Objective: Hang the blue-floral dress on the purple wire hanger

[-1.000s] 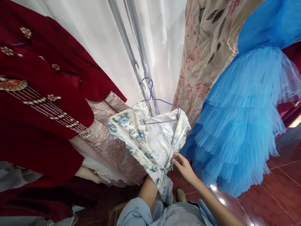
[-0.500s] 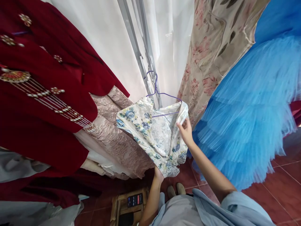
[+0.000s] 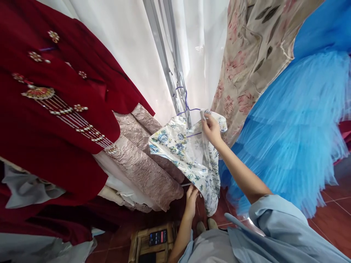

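A white blouse (image 3: 175, 142) with blue and yellow-green flowers hangs from a thin purple hanger (image 3: 187, 101) by a grey metal stand (image 3: 161, 44). My right hand (image 3: 211, 128) pinches the blouse's neckline edge close to the hanger's right arm. Lower down, my left hand (image 3: 191, 199) has its fingers curled at the blouse's lower left edge; part of its grip is hidden by the cloth. The front of the blouse falls open in a V, and the hanger's bar shows inside it.
Dark red velvet garments (image 3: 90, 91) with beaded trim and a pink textured skirt (image 3: 148, 171) hang at left. To the right are a beige floral dress (image 3: 236, 73) and a blue tulle gown (image 3: 296, 128). Below, a phone (image 3: 158, 237) lies on a wooden stool (image 3: 134, 243).
My right hand has moved up and left along the neckline towards the hanger. My left hand has shifted slightly right and up, and the blouse's lower part now hangs down longer.
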`<state>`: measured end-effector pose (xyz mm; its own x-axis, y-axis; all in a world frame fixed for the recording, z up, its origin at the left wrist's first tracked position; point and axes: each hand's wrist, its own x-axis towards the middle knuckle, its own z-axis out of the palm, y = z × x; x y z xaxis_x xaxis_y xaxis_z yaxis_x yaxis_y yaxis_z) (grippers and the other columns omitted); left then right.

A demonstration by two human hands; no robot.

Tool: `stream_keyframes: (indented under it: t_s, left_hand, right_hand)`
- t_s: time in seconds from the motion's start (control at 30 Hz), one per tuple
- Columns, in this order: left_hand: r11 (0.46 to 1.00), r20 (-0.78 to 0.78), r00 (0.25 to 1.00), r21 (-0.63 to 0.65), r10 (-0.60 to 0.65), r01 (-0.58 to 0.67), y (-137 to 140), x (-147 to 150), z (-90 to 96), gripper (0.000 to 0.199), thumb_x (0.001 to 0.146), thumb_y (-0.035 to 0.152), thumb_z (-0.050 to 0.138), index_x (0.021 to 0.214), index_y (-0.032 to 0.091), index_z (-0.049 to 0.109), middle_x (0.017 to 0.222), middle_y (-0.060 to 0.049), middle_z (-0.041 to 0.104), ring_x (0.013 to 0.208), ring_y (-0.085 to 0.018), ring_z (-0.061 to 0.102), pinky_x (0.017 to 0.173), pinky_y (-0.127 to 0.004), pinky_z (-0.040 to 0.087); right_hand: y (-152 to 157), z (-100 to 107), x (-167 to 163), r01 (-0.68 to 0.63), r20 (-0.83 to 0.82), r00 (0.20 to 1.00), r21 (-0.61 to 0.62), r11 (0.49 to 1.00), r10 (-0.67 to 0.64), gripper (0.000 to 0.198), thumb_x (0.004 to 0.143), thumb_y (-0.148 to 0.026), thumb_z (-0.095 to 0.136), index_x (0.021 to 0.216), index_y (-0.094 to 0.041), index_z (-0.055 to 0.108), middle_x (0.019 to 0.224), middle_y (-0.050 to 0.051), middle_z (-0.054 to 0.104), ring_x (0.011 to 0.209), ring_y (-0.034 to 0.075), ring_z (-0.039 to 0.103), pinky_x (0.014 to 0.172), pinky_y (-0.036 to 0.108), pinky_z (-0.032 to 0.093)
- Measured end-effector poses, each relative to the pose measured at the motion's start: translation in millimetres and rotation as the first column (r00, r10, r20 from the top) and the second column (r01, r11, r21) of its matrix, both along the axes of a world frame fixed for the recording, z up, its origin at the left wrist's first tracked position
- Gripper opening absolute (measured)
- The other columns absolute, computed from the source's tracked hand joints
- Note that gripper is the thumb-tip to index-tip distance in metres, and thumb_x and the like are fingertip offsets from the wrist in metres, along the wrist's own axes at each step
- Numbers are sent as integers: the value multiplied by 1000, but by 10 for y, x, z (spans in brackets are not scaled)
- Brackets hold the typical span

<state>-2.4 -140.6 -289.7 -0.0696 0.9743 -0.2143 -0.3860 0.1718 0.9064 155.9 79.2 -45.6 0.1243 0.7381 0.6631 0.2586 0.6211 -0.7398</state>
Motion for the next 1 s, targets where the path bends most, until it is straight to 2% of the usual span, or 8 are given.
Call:
stream_keyframes:
  t_s: [0.07, 0.13, 0.2, 0.37, 0.5, 0.63, 0.73, 1.0]
  left_hand:
    - [988, -123, 980, 44, 155, -151, -44, -17, -24, 43, 80, 46, 67, 116, 22, 62, 123, -13, 65, 117, -29, 63, 100, -42, 51]
    - [920, -334, 857, 164, 392, -356, -79, -41, -27, 41, 83, 47, 64, 116, 23, 57, 121, -13, 61, 114, -27, 61, 100, -41, 49]
    - [873, -494, 720, 296, 487, -387, -59, -67, -15, 36, 88, 46, 60, 116, 23, 54, 119, -14, 58, 111, -26, 58, 101, -41, 47]
    - [947, -634, 715, 291, 294, -132, 477, -73, -79, 45, 87, 41, 62, 124, 19, 49, 123, -16, 56, 107, -25, 58, 97, -42, 48]
    - [960, -741, 614, 255, 272, -117, 1143, -9, -221, 59, 73, 36, 77, 122, 16, 51, 125, -18, 56, 116, -29, 58, 102, -45, 46]
    - [936, -785, 510, 299, 351, -185, 1587, -4, -246, 36, 80, 34, 71, 108, 17, 58, 114, -16, 61, 121, -32, 55, 107, -48, 41]
    - [938, -789, 508, 304, 347, -169, 1754, -67, -227, 17, 90, 32, 57, 97, 17, 62, 104, -14, 65, 109, -28, 60, 103, -45, 43]
    - [956, -816, 503, 276, 285, -94, 1799, -82, -280, 25, 90, 36, 56, 97, 14, 66, 95, -13, 71, 94, -26, 66, 92, -38, 48]
  right_hand:
    - [-133, -46, -123, -4, 108, 994, 32, 999, 1, 39, 97, -40, 50, 126, -19, 63, 63, -3, 48, 54, 15, 43, 61, 29, 43]
    - [-228, -102, -192, -8, 147, 989, 33, 999, 3, 41, 97, -39, 49, 130, -19, 62, 62, -3, 47, 53, 15, 42, 59, 29, 41]
    - [-266, -128, -200, 5, 146, 989, 25, 1000, -8, 41, 97, -38, 48, 130, -17, 61, 61, -4, 46, 52, 15, 42, 58, 29, 40]
    - [-243, -15, -156, -42, 190, 981, -12, 999, 44, 44, 95, -36, 53, 134, -15, 54, 70, 0, 60, 56, 15, 51, 61, 29, 44]
    - [-294, 34, -168, -108, 246, 962, -59, 992, 120, 51, 93, -35, 56, 141, -19, 47, 91, 5, 70, 61, 16, 58, 62, 29, 48]
    - [-384, -46, -106, -176, 314, 932, -45, 983, 181, 57, 92, -32, 56, 147, -21, 43, 110, 9, 69, 75, 18, 63, 68, 30, 54]
    - [-411, -109, -13, -213, 356, 910, -32, 977, 210, 58, 92, -31, 57, 148, -22, 42, 126, 14, 63, 81, 19, 64, 71, 33, 56]
    - [-499, -353, 53, -180, 278, 944, -18, 983, 178, 55, 92, -25, 54, 146, -25, 45, 132, 14, 55, 88, 21, 62, 77, 38, 58]
